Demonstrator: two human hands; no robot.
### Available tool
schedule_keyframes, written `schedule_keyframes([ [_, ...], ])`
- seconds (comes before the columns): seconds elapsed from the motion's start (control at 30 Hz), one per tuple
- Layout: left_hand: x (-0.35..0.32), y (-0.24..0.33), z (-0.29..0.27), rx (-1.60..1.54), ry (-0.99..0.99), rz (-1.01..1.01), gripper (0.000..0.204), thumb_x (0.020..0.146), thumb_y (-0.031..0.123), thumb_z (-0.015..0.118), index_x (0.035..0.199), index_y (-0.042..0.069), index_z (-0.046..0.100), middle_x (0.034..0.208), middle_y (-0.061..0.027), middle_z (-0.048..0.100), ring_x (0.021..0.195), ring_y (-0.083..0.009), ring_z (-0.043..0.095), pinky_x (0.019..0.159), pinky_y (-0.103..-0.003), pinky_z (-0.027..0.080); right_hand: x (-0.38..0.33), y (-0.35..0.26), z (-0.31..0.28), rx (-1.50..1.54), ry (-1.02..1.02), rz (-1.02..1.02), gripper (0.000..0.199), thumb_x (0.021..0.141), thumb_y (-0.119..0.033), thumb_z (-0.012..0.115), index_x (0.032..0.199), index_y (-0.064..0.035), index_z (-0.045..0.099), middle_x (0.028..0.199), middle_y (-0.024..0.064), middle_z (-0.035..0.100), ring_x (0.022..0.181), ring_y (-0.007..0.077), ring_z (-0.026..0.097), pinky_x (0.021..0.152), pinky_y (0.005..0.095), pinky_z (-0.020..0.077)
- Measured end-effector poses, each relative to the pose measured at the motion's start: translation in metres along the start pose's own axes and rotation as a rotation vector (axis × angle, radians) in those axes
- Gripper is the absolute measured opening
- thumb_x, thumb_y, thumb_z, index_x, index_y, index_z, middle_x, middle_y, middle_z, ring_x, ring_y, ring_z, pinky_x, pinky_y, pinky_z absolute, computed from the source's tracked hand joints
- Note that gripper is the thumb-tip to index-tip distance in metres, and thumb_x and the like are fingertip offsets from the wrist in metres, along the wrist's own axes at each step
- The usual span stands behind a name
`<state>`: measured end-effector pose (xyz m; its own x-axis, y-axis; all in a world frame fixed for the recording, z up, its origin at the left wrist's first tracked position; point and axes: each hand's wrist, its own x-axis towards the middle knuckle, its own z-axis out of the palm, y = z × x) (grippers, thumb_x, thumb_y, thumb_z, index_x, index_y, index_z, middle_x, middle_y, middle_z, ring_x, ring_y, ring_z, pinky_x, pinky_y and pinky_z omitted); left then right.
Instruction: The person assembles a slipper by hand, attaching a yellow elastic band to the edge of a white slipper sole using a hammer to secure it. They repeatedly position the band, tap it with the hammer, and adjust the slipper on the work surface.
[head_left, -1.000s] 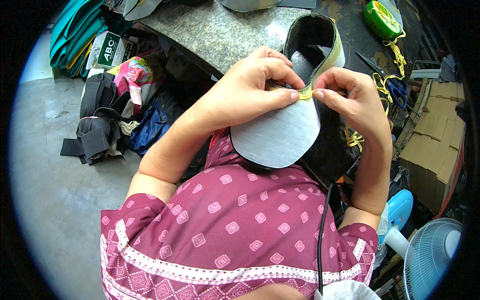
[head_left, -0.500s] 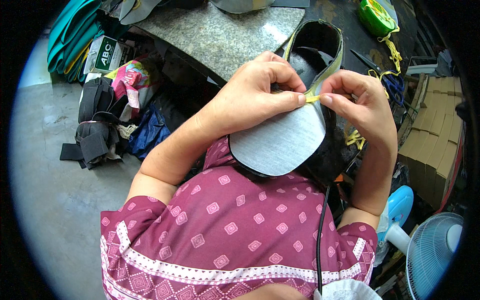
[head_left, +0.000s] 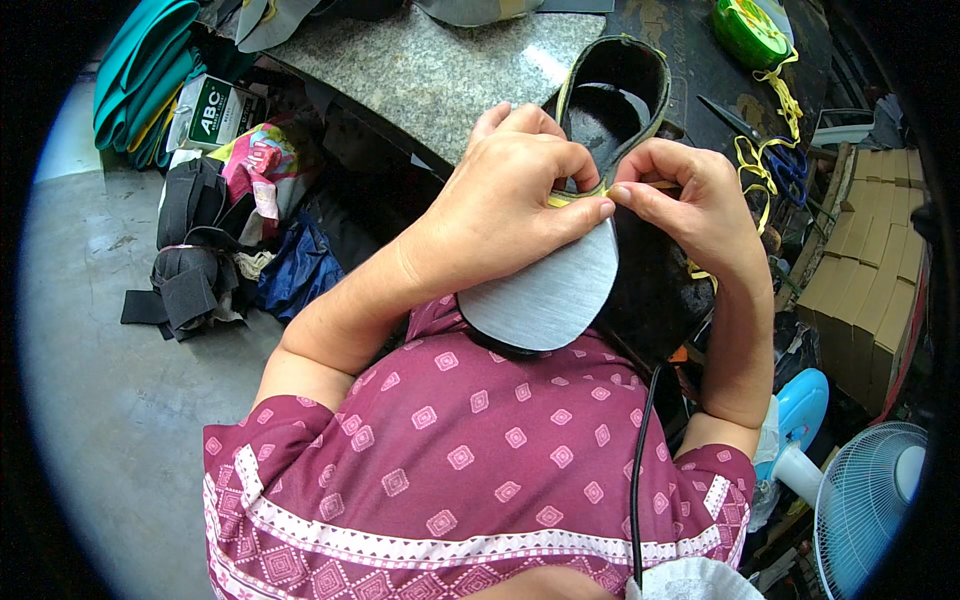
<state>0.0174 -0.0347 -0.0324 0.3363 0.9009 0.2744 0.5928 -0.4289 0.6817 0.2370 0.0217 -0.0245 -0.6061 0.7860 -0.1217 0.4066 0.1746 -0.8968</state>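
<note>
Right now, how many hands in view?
2. The left hand grips the grey piece beside its opening; the right hand, just to the right, pinches the yellow edging. No other hand shows.

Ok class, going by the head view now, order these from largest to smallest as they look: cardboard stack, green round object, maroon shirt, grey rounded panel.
1. Maroon shirt
2. Cardboard stack
3. Grey rounded panel
4. Green round object

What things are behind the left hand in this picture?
Past the left hand, parts of the grey piece, a yellow strip and the stone slab show. What lies directly behind the hand is covered.
</note>
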Motion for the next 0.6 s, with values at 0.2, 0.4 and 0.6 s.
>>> schedule_keyframes([
  [0.2, 0.008, 0.006, -0.002, -0.791, -0.013, -0.038, 0.021, 0.089, 0.021, 0.074, 0.091, 0.001, 0.067, 0.084, -0.0031, 0.064, 0.087, -0.0119, 0.058, 0.081, -0.027, 0.046, -0.015, -0.045, -0.032, 0.125, 0.033, 0.059, 0.019, 0.081, -0.016, 0.079, 0.082, -0.0030, 0.065, 0.072, -0.0048, 0.058, 0.064, 0.0022, 0.050, 0.056, 0.0194, 0.0355],
  [0.4, 0.002, 0.000, 0.000, -0.851, -0.257, -0.320, 0.019, 0.096, 0.017, 0.066, 0.103, 0.000, 0.060, 0.091, 0.0008, 0.060, 0.084, -0.0045, 0.053, 0.073, -0.021, 0.043, -0.017, -0.041, -0.038, -0.025, -0.026, 0.066, 0.014, 0.088, -0.011, 0.072, 0.093, 0.0014, 0.069, 0.075, -0.0020, 0.062, 0.067, 0.0037, 0.053, 0.057, 0.0202, 0.0387],
  [0.6, -0.007, -0.005, 0.003, -0.479, -0.190, -0.340, 0.026, 0.096, 0.015, 0.064, 0.113, -0.003, 0.057, 0.075, 0.0057, 0.053, 0.068, -0.0019, 0.046, 0.058, -0.020, 0.036, -0.008, -0.017, -0.027, -0.093, -0.034, 0.057, 0.013, 0.090, -0.010, 0.069, 0.093, 0.0024, 0.069, 0.077, -0.0015, 0.063, 0.070, 0.0035, 0.054, 0.060, 0.0200, 0.0401],
])
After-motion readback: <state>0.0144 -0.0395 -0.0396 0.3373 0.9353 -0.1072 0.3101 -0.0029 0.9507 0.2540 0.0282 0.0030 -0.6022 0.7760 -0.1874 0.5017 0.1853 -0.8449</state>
